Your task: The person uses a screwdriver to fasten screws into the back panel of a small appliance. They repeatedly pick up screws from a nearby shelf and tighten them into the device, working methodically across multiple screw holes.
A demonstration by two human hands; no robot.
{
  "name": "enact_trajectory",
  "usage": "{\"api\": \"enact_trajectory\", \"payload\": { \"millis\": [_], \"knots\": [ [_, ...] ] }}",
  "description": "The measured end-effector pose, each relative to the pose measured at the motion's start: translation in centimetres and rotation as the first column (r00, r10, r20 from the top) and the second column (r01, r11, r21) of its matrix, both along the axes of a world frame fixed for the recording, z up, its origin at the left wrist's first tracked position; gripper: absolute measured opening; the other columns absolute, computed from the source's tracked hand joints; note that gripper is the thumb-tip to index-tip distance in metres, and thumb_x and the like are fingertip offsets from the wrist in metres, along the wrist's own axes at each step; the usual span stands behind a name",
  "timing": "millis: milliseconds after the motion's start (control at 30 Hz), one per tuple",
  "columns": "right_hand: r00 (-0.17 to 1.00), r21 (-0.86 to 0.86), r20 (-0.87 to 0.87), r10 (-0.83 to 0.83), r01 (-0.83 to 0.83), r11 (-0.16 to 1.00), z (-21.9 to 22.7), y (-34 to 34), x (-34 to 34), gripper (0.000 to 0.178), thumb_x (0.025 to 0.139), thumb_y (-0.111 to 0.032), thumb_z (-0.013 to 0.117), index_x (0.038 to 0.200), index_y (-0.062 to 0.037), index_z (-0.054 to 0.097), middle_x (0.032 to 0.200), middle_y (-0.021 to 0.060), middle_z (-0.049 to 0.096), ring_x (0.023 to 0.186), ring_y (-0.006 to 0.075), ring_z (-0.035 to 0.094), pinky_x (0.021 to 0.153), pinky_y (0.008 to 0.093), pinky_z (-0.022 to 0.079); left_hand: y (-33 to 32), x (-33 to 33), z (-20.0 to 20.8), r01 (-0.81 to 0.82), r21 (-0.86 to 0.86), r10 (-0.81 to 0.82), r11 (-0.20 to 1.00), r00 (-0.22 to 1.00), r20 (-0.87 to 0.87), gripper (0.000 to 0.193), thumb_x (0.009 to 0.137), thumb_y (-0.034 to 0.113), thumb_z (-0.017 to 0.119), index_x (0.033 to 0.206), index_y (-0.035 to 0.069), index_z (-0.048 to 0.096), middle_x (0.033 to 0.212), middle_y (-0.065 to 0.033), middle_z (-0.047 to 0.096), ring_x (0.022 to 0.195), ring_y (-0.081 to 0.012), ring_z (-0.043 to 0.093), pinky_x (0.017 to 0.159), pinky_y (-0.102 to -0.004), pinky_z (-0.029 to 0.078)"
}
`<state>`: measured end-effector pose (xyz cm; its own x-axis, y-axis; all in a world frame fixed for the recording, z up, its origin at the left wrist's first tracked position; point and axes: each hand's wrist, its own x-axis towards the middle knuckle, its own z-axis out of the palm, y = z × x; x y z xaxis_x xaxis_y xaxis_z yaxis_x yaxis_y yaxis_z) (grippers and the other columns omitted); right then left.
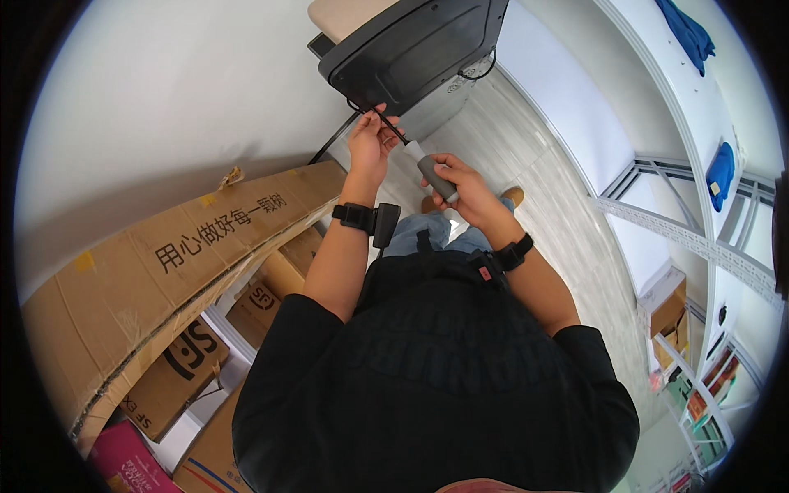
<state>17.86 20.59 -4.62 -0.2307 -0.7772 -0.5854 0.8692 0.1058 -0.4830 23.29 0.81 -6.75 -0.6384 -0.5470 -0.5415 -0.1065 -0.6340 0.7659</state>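
My right hand (460, 185) is wrapped round the grey handle of a screwdriver (433, 174), with the thumb laid along it. Its thin dark shaft runs up and left to my left hand (371, 145). There the fingers are curled about the shaft near its tip, close to the lower edge of a black moulded panel (403, 62). The tip itself is hard to make out among the fingers. A beige rounded part (345, 16) shows above the panel, and a black cable (485, 70) loops at its right side.
A long brown cardboard box (189, 226) lies along the wall at left. Below it are smaller cartons (181, 374) and a magenta box (127, 460). White metal shelving (666, 209) holding blue cloths (721, 177) stands at right. My shoes (514, 195) are on the pale floor.
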Motion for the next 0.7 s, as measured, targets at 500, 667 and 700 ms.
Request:
{"api": "enact_trajectory", "payload": {
  "millis": [500,667,700],
  "knots": [
    [0.998,0.011,-0.017,-0.069,0.069,0.998,0.0,-0.2,0.6,0.035,0.094,-0.024,0.051,0.123,-0.0055,0.045,0.094,0.0088,0.059,0.062,0.0114,0.053,0.053,0.0229,0.043,0.3,-0.3,0.0,-0.012,-0.039,0.013,0.999,1.000,0.025,0.026,0.100,0.020,0.038,0.116,0.008,0.053,0.091,-0.0047,0.063,0.075,-0.0154,0.059,0.067,-0.0279,0.049],
    [0.977,0.122,-0.212,-0.029,0.056,0.991,-0.3,-1.1,1.1,0.039,0.086,-0.014,0.061,0.121,-0.0074,0.046,0.097,0.0059,0.052,0.069,0.0113,0.053,0.058,0.0264,0.046,0.2,-0.4,0.2,-0.035,-0.014,0.035,0.999,0.999,0.021,0.025,0.099,0.020,0.040,0.116,0.008,0.053,0.093,-0.0055,0.063,0.074,-0.0153,0.060,0.067,-0.0277,0.050],
    [0.970,0.132,-0.241,-0.020,0.054,0.990,-0.4,-1.1,1.1,0.040,0.084,-0.013,0.062,0.121,-0.0078,0.046,0.098,0.0060,0.051,0.071,0.0115,0.053,0.058,0.0266,0.047,0.3,-0.5,0.3,-0.037,-0.006,0.037,0.999,0.999,0.020,0.023,0.099,0.020,0.043,0.114,0.008,0.054,0.092,-0.0049,0.063,0.073,-0.0149,0.059,0.066,-0.0268,0.050]
  ]
}}
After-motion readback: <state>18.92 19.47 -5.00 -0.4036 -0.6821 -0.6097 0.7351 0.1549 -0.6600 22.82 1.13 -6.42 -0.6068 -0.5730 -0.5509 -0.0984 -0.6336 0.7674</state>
